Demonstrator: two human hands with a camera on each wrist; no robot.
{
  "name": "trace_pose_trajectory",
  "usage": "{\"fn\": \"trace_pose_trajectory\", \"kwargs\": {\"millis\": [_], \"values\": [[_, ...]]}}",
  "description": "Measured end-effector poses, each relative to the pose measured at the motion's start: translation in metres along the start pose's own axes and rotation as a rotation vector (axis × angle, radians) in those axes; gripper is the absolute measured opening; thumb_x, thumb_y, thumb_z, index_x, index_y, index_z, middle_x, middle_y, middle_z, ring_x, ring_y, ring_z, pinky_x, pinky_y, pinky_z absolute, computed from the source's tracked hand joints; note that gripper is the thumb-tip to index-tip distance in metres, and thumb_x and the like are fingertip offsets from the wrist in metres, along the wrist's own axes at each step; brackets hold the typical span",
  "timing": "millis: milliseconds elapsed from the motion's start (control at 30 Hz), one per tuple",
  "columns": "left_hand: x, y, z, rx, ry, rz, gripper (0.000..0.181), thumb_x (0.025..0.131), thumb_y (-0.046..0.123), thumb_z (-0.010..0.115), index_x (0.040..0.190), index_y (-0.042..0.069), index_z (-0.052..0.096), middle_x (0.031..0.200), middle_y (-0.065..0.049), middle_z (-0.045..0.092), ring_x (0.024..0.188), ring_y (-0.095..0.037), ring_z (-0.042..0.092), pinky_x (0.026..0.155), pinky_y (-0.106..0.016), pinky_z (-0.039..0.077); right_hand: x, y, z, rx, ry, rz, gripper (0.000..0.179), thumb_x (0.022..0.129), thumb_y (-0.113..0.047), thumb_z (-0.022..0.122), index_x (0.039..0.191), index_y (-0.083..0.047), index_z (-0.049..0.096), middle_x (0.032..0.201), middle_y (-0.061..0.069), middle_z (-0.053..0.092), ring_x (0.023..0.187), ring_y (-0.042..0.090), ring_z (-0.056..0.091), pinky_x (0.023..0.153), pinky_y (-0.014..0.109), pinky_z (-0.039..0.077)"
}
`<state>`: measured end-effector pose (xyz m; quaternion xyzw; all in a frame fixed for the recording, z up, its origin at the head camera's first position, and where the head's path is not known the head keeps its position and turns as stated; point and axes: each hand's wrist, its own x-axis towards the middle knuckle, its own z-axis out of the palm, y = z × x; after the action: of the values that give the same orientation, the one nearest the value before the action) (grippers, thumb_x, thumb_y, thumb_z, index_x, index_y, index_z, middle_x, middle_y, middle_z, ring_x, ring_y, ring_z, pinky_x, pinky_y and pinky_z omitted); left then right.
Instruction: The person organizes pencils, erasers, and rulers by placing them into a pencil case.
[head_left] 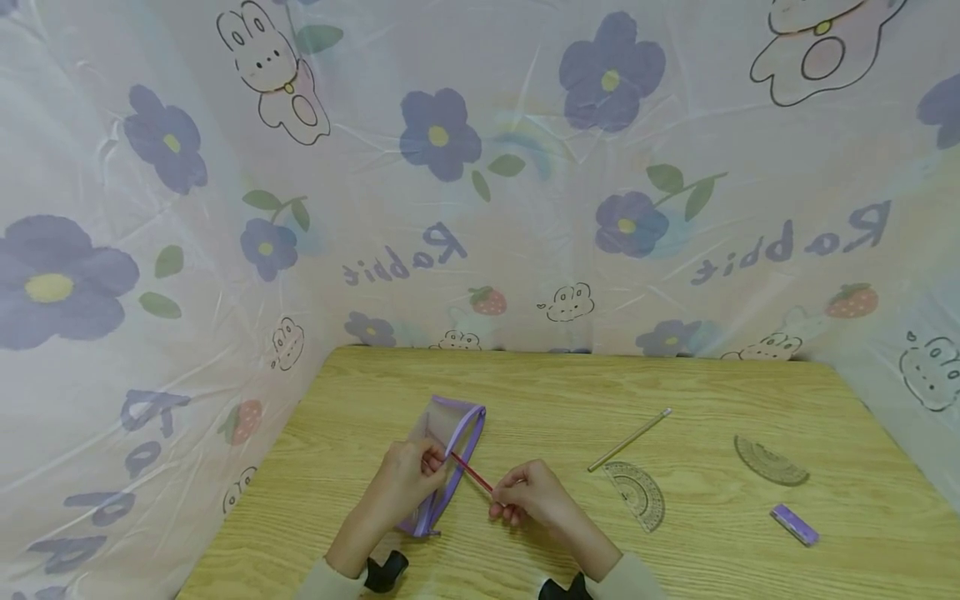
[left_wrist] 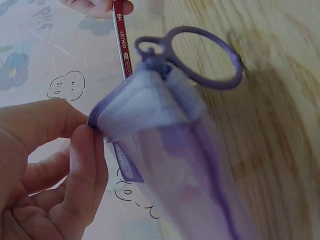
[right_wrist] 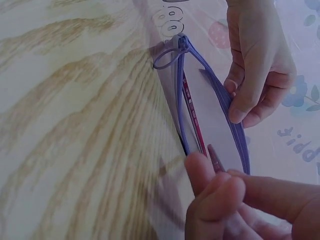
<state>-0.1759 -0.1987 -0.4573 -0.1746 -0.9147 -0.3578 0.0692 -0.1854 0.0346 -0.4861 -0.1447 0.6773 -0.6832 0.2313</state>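
Note:
A purple-edged, see-through zip pencil case (head_left: 447, 422) lies on the table with its zip undone. My left hand (head_left: 408, 471) pinches one edge of the opening between thumb and fingertips, seen close in the left wrist view (left_wrist: 55, 165). To its right, my right hand (head_left: 532, 496) pinches a red pencil (head_left: 472, 473) marked HB. The pencil slants toward the case, its far end at the opening. In the right wrist view the red pencil (right_wrist: 192, 112) runs along the gap between the zip edges, and a short dark-red tip (right_wrist: 215, 157) shows beside the right fingertips.
Right of the hands lie a yellowish pencil (head_left: 630, 439) and a clear protractor (head_left: 637, 496). Farther right are a second protractor (head_left: 771, 460) and a small purple block (head_left: 795, 525). Printed sheeting (head_left: 517, 225) hangs behind the wood-grain table (head_left: 540, 383).

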Motion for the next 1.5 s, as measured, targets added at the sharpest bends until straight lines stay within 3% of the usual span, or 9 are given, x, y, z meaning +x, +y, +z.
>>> {"fn": "trace_pose_trajectory", "kwargs": {"millis": [400, 767, 1200, 1500], "values": [[-0.0002, 0.0012, -0.0011, 0.008, 0.008, 0.014, 0.009, 0.083, -0.008, 0.07, 0.082, 0.0, 0.066, 0.073, -0.001, 0.063, 0.062, -0.005, 0.059, 0.053, -0.015, 0.051, -0.0005, -0.0022, 0.0005, 0.04, -0.004, 0.018, 0.017, 0.092, 0.006, 0.06, 0.093, 0.022, 0.062, 0.076, 0.027, 0.069, 0.052, 0.007, 0.057, 0.048, 0.016, 0.049], [0.0002, -0.0003, 0.0003, 0.011, 0.004, -0.002, 0.01, 0.083, -0.005, 0.072, 0.081, 0.003, 0.066, 0.073, 0.002, 0.063, 0.062, -0.003, 0.059, 0.054, -0.015, 0.052, 0.0014, -0.0007, 0.0021, 0.15, -0.021, 0.054, 0.016, 0.09, 0.009, 0.057, 0.096, 0.024, 0.059, 0.077, 0.024, 0.07, 0.054, 0.007, 0.059, 0.05, 0.016, 0.05], [0.0002, -0.0016, 0.0019, 0.007, -0.002, 0.022, 0.011, 0.082, -0.008, 0.071, 0.083, 0.001, 0.066, 0.074, 0.0, 0.063, 0.063, -0.003, 0.059, 0.055, -0.015, 0.052, 0.0039, 0.0, 0.0052, 0.261, -0.019, 0.106, 0.016, 0.091, 0.005, 0.055, 0.097, 0.02, 0.059, 0.082, 0.024, 0.071, 0.058, 0.007, 0.062, 0.052, 0.016, 0.051], [0.0005, -0.0025, 0.0035, -0.002, -0.015, 0.001, 0.01, 0.082, -0.007, 0.07, 0.085, 0.002, 0.067, 0.075, 0.001, 0.063, 0.063, -0.003, 0.059, 0.056, -0.016, 0.053, 0.0074, 0.0016, 0.0064, 0.292, -0.039, 0.104, 0.027, 0.094, 0.003, 0.055, 0.107, 0.027, 0.056, 0.085, 0.021, 0.073, 0.061, 0.008, 0.065, 0.055, 0.016, 0.053]]}}
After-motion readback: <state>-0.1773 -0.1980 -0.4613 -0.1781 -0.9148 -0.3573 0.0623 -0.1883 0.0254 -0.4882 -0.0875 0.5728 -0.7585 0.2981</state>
